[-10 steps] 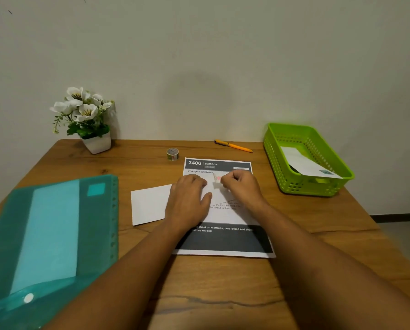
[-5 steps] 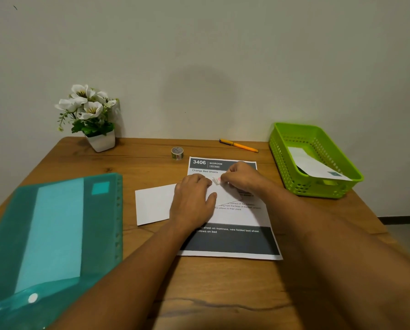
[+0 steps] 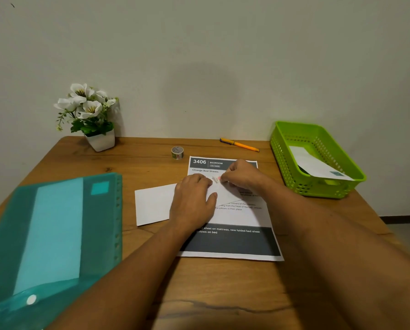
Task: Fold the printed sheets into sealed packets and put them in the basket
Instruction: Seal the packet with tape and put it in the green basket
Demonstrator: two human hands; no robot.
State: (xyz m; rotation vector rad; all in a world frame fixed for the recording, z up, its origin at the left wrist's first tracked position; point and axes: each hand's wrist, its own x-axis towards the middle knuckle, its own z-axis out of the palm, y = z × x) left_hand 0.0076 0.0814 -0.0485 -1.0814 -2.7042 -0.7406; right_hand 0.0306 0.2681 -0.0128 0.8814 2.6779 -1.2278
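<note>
Since the frame one second ago, my right grip (image 3: 240,175) has shifted away from me along the printed sheet (image 3: 234,241) and now covers part of its dark header band.

1. Right grip: fingers curled, pinching a small pinkish tape strip (image 3: 216,179) at the far edge of the folded packet (image 3: 152,203).
2. Left grip (image 3: 194,201): palm down, fingers spread loosely, pressing the folded packet flat. Its fingertips lie just beside the tape strip.
3. Folded packet: white, lying partly over the printed sheet, with its left end on the bare tabletop (image 3: 223,294).
4. Basket (image 3: 318,186): green, at the right edge of the tabletop, with one finished packet (image 3: 318,166) leaning inside.
5. Tape roll (image 3: 177,152): upright, just beyond the top left corner of the printed sheet.
6. Pen (image 3: 239,144): orange, near the wall.
7. Folder (image 3: 56,229): teal, at my left.
8. Potted flowers (image 3: 89,115): far left corner.
</note>
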